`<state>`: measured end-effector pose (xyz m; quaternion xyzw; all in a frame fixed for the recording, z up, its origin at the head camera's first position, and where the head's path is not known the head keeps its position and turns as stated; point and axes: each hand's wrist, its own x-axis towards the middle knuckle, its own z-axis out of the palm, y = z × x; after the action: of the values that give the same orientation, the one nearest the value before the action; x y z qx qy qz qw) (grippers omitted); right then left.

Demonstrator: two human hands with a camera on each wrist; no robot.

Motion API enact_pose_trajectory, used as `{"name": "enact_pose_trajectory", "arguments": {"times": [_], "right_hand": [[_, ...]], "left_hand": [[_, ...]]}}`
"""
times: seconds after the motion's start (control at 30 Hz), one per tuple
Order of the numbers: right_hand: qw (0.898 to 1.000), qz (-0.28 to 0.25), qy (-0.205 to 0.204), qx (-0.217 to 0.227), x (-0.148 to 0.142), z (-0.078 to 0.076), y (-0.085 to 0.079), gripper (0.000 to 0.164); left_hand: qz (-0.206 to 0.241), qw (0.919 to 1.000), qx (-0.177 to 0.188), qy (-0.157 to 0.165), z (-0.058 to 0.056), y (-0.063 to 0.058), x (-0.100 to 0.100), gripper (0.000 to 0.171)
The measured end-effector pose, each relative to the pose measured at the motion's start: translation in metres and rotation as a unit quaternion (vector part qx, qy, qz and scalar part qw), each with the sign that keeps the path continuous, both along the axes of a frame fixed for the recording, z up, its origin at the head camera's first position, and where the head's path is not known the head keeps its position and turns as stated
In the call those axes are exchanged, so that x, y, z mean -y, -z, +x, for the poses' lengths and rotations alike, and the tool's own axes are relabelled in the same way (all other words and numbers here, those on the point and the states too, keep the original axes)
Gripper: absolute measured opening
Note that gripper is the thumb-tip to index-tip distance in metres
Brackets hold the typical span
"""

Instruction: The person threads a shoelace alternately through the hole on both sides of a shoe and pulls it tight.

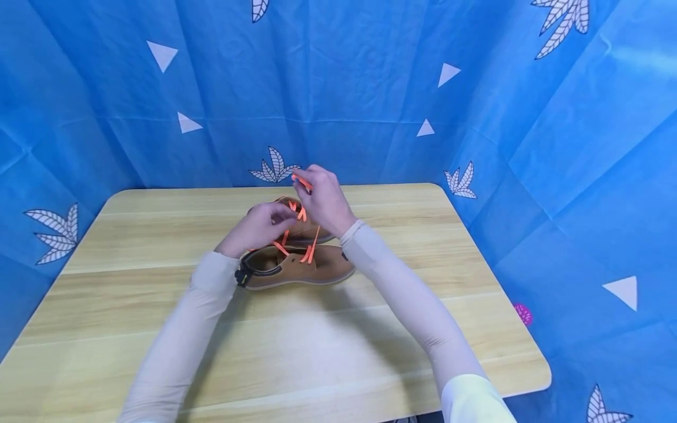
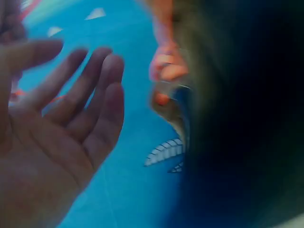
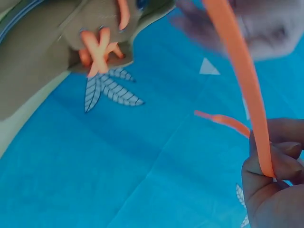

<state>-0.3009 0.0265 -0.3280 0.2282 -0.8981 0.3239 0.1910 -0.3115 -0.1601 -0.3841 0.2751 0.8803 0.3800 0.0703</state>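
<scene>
Two brown shoes with orange laces lie on the table, a near shoe point(image 1: 330, 269) and a far shoe point(image 1: 302, 232) behind it. Above them, my right hand point(image 1: 327, 198) pinches an orange shoelace point(image 3: 247, 95) between thumb and fingers, its loose tip sticking out past them. The lace is pulled up taut in the right wrist view. My left hand point(image 1: 258, 226) hovers over the heel side of the shoes, and its fingers point(image 2: 102, 78) are apart and loosely bent, with nothing in them. Crossed lacing point(image 3: 97, 52) shows on a shoe in the right wrist view.
The light wooden table point(image 1: 296, 352) has rounded corners. A blue curtain point(image 1: 359, 70) with white triangles and leaf prints hangs behind it and along both sides. A dark, blurred shape point(image 2: 237, 118) fills the right part of the left wrist view.
</scene>
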Motion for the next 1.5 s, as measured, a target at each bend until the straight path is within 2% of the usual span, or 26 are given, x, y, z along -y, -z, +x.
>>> {"name": "enact_pose_trajectory", "arguments": {"times": [0.13,0.23,0.33,0.43,0.53,0.8,0.9,1.03,1.2,1.4,1.5], "right_hand": [[0.999,0.038,-0.012,-0.002,-0.008,0.000,0.001,0.024],[0.998,0.062,-0.027,0.020,-0.013,-0.001,0.003,0.023],[0.994,0.080,-0.048,0.065,-0.019,-0.002,0.005,0.022],[0.986,0.093,-0.076,0.114,-0.025,-0.003,0.010,0.020],[0.979,0.107,-0.097,0.142,-0.029,-0.004,0.015,0.019],[0.972,0.106,-0.136,0.157,-0.040,-0.001,0.020,0.019],[0.966,0.127,-0.151,0.164,-0.044,0.000,0.019,0.017],[0.961,0.187,-0.138,0.152,-0.046,0.004,0.017,0.010],[0.955,0.248,-0.095,0.130,-0.047,0.012,0.015,0.018],[0.956,0.162,-0.136,0.205,-0.054,0.012,0.024,0.018],[0.952,0.128,-0.167,0.220,-0.061,0.011,0.029,0.017]], "left_hand": [[-0.068,0.9954,-0.003,0.067,0.009,0.016,-0.004,0.024],[-0.083,0.9927,-0.001,0.087,0.015,0.022,-0.006,0.021],[-0.080,0.9923,-0.008,0.094,0.019,0.024,-0.008,0.020],[-0.087,0.9917,-0.025,0.091,0.023,0.027,-0.009,0.017],[-0.092,0.9916,-0.038,0.082,0.027,0.030,-0.011,0.014],[-0.078,0.9937,-0.040,0.070,0.042,0.033,-0.016,0.012],[-0.077,0.9943,-0.037,0.063,0.046,0.035,-0.017,0.013],[-0.074,0.9952,-0.035,0.054,0.051,0.037,-0.020,0.012],[-0.067,0.9965,-0.029,0.040,0.059,0.040,-0.023,0.010],[-0.066,0.9971,-0.022,0.029,0.068,0.043,-0.028,0.010],[-0.066,0.9973,-0.020,0.024,0.074,0.043,-0.030,0.011]]}}
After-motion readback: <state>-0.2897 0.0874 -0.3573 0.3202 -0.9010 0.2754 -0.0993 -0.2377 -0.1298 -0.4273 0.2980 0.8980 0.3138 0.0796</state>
